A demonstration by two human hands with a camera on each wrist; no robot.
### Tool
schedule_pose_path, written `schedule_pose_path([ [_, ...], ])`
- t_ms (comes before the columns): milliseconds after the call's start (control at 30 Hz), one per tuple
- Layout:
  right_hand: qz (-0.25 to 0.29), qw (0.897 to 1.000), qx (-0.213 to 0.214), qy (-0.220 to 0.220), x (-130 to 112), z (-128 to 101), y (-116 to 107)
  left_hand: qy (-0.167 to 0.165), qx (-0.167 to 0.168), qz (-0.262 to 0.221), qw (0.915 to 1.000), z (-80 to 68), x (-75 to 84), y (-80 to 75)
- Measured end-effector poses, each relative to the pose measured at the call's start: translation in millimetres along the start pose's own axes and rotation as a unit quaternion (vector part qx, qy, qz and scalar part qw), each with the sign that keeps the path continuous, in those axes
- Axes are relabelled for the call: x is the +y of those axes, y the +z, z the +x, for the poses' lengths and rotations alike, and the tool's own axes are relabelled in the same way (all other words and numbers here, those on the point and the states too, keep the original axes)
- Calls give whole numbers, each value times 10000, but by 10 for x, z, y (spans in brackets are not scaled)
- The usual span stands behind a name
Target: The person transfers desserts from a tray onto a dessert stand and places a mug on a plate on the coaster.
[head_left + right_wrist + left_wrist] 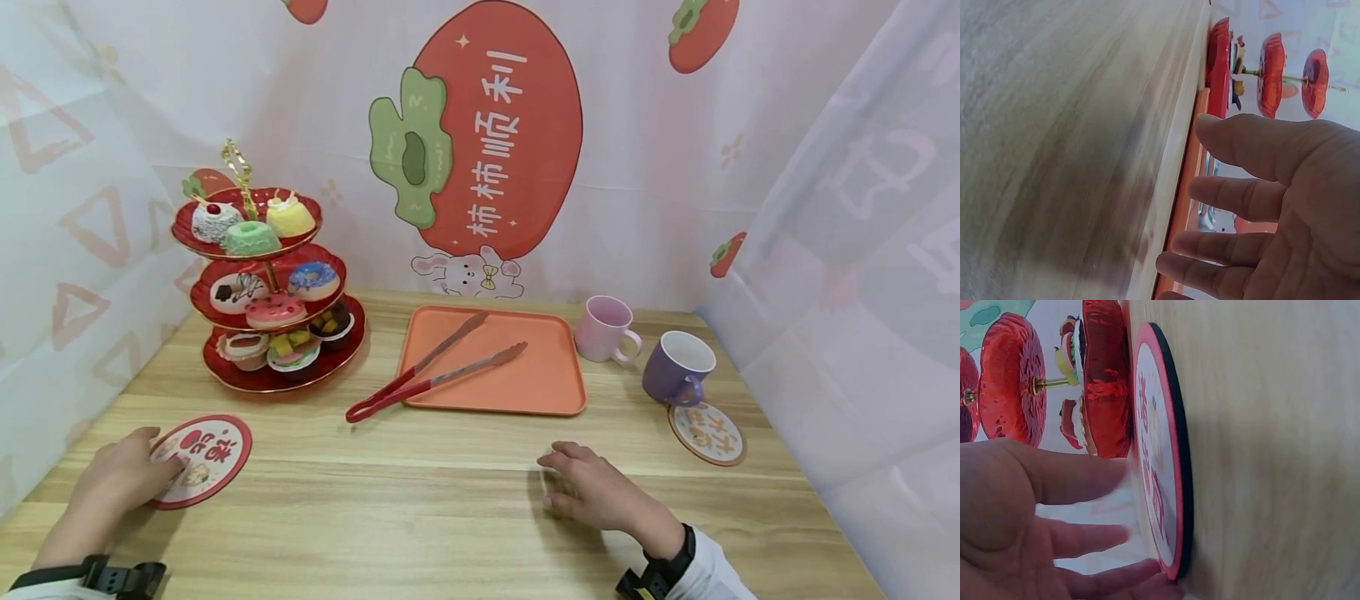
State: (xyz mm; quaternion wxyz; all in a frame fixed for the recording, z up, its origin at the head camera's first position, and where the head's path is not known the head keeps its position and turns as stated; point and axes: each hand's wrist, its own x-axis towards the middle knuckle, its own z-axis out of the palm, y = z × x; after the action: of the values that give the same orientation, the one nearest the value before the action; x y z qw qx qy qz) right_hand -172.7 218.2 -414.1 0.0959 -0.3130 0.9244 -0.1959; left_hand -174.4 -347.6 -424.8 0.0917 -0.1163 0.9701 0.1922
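My left hand reaches over the left edge of a round red-rimmed coaster lying flat on the table. In the left wrist view the thumb and fingers are spread, with lower fingertips at the rim of the coaster; whether they touch it I cannot tell. My right hand is over the table in front of the orange tray, its fingers loosely extended and nothing between them. Red-handled metal tongs lie spread across the tray's left side, their handle end over the table.
A three-tier red stand with toy cakes and pastries stands at the back left. At the right are a pink mug, a purple mug and a second round coaster, partly under the purple mug. Printed cloth hangs behind and at the sides.
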Motion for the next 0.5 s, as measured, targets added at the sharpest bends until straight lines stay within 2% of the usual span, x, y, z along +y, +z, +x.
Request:
schedule_pose_path([
  [233,-127,9998,77,96,12,-3,11,501,788,-56,9956,-90,191,1],
  [400,-163,9996,140,161,48,-16,6,847,1005,-172,9912,-142,407,22],
  [500,-180,9992,232,255,89,-28,-6,1172,1010,-237,9877,-171,547,45],
])
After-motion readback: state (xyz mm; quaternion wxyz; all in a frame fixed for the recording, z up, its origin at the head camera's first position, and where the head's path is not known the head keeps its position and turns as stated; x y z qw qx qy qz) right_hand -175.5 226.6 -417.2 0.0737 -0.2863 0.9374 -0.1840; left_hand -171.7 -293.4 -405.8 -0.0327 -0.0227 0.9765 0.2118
